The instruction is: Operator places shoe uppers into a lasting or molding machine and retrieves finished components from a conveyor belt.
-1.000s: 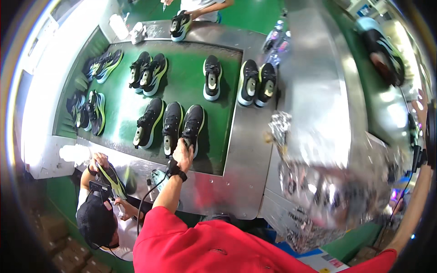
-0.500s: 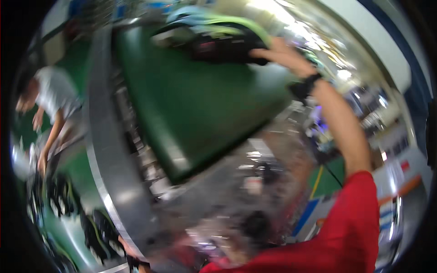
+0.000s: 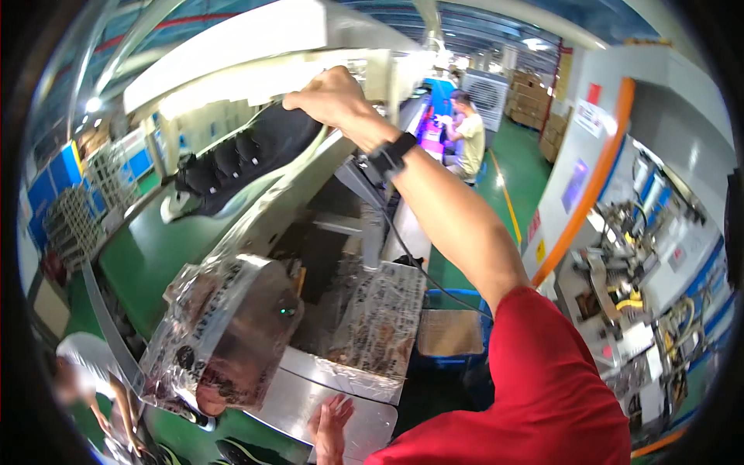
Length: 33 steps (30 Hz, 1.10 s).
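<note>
My right hand, with a black band at the wrist, is raised at the top middle. Its fingers are closed on the heel end of a black sneaker with a pale green sole. The sneaker is above the green conveyor belt, its toe toward the left. Low in the picture, my left hand holds nothing, fingers apart, over a bare metal ledge. Between my hands are a box-like cover and a flat panel, both wrapped in clear plastic and printed tape.
A person bends at the lower left, near more black shoes. Farther off, another person sits by a lit line. A blue bin stands beside the ledge. A machine with an orange-edged cabinet is at right.
The view has swung round and up. My right hand, earlier at a shoe over the belt, now has the black sneaker raised by its heel. My left hand is over the metal ledge.
</note>
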Each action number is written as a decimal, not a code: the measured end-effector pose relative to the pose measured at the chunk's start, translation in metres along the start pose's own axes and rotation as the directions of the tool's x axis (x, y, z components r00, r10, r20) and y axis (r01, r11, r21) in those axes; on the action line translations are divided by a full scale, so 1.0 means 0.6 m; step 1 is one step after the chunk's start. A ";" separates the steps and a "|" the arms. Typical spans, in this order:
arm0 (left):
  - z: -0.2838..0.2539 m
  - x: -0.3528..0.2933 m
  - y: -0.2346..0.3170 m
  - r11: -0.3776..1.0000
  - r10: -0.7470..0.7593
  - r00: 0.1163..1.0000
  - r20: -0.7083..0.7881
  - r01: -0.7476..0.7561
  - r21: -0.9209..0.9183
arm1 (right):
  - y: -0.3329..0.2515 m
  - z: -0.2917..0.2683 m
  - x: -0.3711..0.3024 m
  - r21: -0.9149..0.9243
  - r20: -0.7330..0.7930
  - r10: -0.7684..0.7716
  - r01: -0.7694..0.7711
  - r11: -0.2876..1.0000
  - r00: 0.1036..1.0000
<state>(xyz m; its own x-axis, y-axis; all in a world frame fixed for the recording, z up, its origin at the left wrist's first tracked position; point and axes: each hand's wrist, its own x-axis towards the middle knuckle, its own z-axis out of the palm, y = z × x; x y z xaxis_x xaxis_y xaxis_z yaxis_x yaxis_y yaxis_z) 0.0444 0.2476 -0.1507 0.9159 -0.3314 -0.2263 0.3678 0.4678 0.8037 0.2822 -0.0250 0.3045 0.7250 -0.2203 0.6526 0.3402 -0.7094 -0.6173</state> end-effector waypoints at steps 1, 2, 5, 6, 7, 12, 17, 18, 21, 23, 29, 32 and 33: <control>0.064 0.014 0.025 0.991 -0.015 0.988 0.151 0.035 -0.129 | 0.025 -0.052 -0.021 0.127 -0.055 -0.094 0.101 0.987 0.994; 0.122 0.024 0.054 0.974 -0.007 0.958 0.286 0.072 -0.217 | 0.032 -0.109 -0.052 0.135 -0.138 -0.144 0.163 0.977 0.980; 0.257 0.060 0.125 0.875 0.035 0.796 0.604 0.267 -0.403 | 0.012 -0.278 -0.192 0.220 -0.141 -0.009 0.040 0.975 0.990; 0.315 0.065 0.141 0.887 0.044 0.743 0.668 0.278 -0.368 | 0.032 -0.332 -0.229 0.146 -0.172 -0.041 0.067 0.987 0.984; 0.380 0.059 0.146 0.898 0.042 0.675 0.737 0.297 -0.323 | 0.052 -0.394 -0.272 0.061 -0.211 -0.070 0.084 0.995 0.975; 0.533 -0.060 0.005 0.974 -0.207 0.484 0.850 0.021 0.226 | 0.099 -0.578 -0.535 -0.155 -0.076 0.324 -0.332 0.930 0.943; 0.600 -0.114 -0.259 0.745 -0.447 0.061 0.893 0.578 0.333 | 0.129 -0.706 -0.880 0.099 -0.490 0.571 -0.609 0.787 0.659; 0.632 -0.130 -0.267 0.736 -0.570 0.102 0.816 0.505 0.451 | 0.121 -0.709 -0.953 0.266 -0.520 0.600 -0.553 0.790 0.607; 0.741 -0.223 -0.254 0.823 -0.546 0.265 0.795 0.349 0.449 | 0.066 -0.700 -1.110 0.742 -0.450 0.644 -0.142 0.655 0.619; 0.794 -0.271 -0.308 0.862 -0.504 0.209 0.838 0.175 0.475 | 0.048 -0.699 -1.164 0.339 -0.651 0.569 -0.477 0.811 0.503; 0.913 -0.427 -0.457 0.793 -0.604 -0.061 0.795 -0.139 0.593 | 0.070 -0.798 -1.341 0.463 -0.869 0.494 -0.415 0.783 -0.036; 0.995 -0.441 -0.535 0.762 -0.647 -0.210 0.733 -0.216 0.611 | 0.035 -0.840 -1.401 0.378 -0.924 0.360 -0.469 0.798 -0.131; 1.020 -0.451 -0.582 0.756 -0.644 -0.100 0.759 -0.238 0.610 | 0.028 -0.851 -1.420 0.338 -0.940 0.307 -0.521 0.784 -0.147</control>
<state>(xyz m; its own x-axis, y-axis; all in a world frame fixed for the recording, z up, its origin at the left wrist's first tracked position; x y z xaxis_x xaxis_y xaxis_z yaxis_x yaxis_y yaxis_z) -0.4301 -0.3275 -0.0331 -0.4497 -0.8898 -0.0770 -0.0382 -0.0669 0.9970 -0.6352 -0.1909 -0.0375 -0.5657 -0.8147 0.1274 0.0908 -0.2151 -0.9724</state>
